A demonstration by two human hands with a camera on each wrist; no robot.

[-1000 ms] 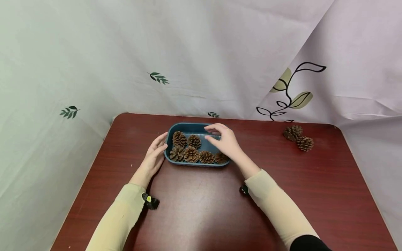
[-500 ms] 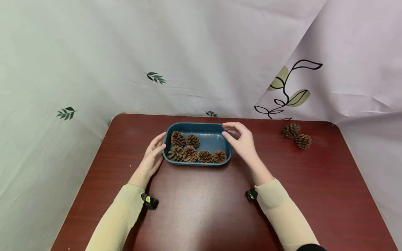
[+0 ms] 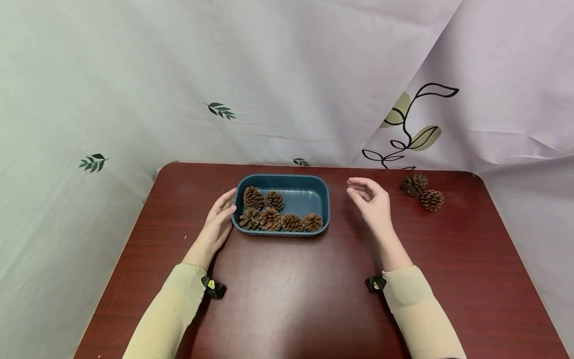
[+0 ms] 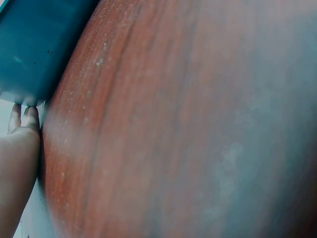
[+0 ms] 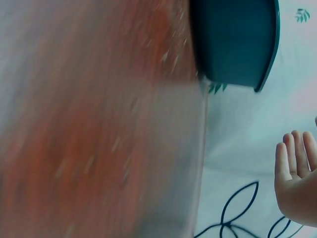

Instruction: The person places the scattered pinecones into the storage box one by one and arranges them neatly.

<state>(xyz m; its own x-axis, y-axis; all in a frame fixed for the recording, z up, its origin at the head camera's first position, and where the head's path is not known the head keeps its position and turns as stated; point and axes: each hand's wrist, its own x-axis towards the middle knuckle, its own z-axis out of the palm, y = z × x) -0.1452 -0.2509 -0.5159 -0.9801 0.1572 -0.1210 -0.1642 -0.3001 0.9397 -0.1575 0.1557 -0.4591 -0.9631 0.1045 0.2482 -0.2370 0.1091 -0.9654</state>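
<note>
A blue-green oblong basin [image 3: 305,199] stands near the table's back edge. Several pine cones [image 3: 270,219] lie in it, lined along the front and grouped at the left, with bare floor at its back right. My left hand [image 3: 216,227] touches the basin's left end, fingers fairly straight; in the left wrist view its fingertips meet the basin's wall [image 4: 39,54]. To the right of the basin, my right hand [image 3: 374,204] is in the air over the table with relaxed fingers and nothing in them. Two more pine cones [image 3: 432,200] sit together at the back right, beyond the right hand.
The dark red wooden table [image 3: 287,294] ends at the back against a hanging pale cloth [image 3: 287,75] with printed leaves. Black wrist cameras [image 3: 375,284] are strapped at both sleeves.
My right hand has moved right, from above the basin's right part, past its right end, toward the two pine cones. The left hand has stayed at the basin's left end.
</note>
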